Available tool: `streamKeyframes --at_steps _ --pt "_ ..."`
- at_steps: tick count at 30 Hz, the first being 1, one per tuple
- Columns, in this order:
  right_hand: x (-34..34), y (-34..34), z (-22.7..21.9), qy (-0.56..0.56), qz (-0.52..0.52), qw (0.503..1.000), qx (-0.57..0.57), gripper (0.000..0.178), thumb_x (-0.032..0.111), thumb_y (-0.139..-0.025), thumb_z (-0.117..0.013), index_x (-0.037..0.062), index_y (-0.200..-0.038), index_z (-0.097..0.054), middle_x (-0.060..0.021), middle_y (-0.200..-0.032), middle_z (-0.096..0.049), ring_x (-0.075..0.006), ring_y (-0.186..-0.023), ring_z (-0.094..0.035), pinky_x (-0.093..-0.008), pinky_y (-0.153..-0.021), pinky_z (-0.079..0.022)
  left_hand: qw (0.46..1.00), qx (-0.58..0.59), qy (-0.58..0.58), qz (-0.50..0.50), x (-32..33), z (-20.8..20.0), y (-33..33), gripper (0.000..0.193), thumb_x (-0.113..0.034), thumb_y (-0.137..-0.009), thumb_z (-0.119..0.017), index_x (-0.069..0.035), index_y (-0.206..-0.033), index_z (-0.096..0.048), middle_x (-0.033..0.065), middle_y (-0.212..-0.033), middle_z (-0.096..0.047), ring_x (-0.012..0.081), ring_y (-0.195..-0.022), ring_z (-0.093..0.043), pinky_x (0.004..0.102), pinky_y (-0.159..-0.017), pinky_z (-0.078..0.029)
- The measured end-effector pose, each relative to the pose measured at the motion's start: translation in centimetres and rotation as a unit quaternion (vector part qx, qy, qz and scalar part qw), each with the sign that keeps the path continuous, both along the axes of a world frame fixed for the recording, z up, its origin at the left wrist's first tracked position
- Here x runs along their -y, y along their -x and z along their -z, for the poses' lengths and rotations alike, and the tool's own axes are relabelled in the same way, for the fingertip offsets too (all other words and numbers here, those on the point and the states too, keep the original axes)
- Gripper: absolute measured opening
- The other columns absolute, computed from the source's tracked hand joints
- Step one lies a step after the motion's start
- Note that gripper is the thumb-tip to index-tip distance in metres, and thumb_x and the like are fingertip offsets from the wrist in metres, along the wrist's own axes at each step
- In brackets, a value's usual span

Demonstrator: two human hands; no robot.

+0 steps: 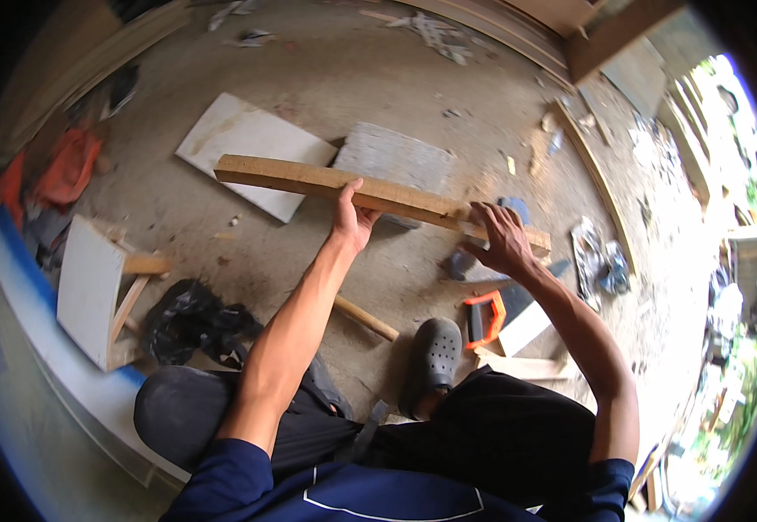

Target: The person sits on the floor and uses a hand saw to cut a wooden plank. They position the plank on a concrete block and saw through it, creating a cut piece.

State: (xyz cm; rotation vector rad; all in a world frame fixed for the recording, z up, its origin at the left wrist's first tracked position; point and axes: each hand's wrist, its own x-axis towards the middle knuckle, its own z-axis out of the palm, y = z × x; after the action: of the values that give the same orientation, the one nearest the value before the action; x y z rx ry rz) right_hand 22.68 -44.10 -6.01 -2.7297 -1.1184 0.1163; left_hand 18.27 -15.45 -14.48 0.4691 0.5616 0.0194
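Observation:
A long squared wooden beam (291,178) is held up crosswise in front of me, above the floor. My left hand (356,219) grips it near the middle, thumb on the near face and fingers beneath. Towards the beam's right end, my right hand (504,237) lies over it with fingers spread and thumb apart, slightly blurred at the fingertips. Behind the beam are a white board (252,143) and a grey weathered wooden block (391,157). Below my right hand rests a handsaw with an orange and black handle (485,319).
A wooden handle (366,318) lies between my legs, its far end hidden. Black plastic (196,322) and a white-panelled wooden piece (91,291) sit to the left, near orange cloth (65,170). A long wood strip (600,183) and crumpled clear plastic (587,261) lie right.

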Motion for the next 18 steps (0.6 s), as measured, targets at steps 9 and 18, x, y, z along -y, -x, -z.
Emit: streamKeyframes --at_steps 9,18 --pt "4.2 1.3 -1.2 0.031 0.097 0.994 -0.035 0.05 0.033 -0.078 -0.073 0.0102 -0.117 -0.05 -0.0114 -0.101 -0.06 -0.0316 -0.097 -0.06 -0.0429 -0.083 -0.047 0.983 0.089 0.041 0.157 9.9 -1.5 -1.3 0.052 -0.032 -0.082 -0.068 -0.008 -0.123 -0.049 0.0067 -0.117 -0.055 0.0203 -0.108 -0.054 0.0369 -0.09 -0.052" --pt "5.5 -2.7 -5.5 0.049 0.058 0.994 0.078 0.04 0.026 -0.077 -0.074 0.0098 -0.106 -0.052 -0.0089 -0.092 -0.059 -0.0292 -0.089 -0.061 -0.0413 -0.077 -0.049 0.998 0.001 0.02 0.064 6.2 -3.8 -4.3 0.06 -0.047 -0.081 -0.07 -0.012 -0.123 -0.046 0.0045 -0.116 -0.048 0.0182 -0.108 -0.05 0.0379 -0.094 -0.049"
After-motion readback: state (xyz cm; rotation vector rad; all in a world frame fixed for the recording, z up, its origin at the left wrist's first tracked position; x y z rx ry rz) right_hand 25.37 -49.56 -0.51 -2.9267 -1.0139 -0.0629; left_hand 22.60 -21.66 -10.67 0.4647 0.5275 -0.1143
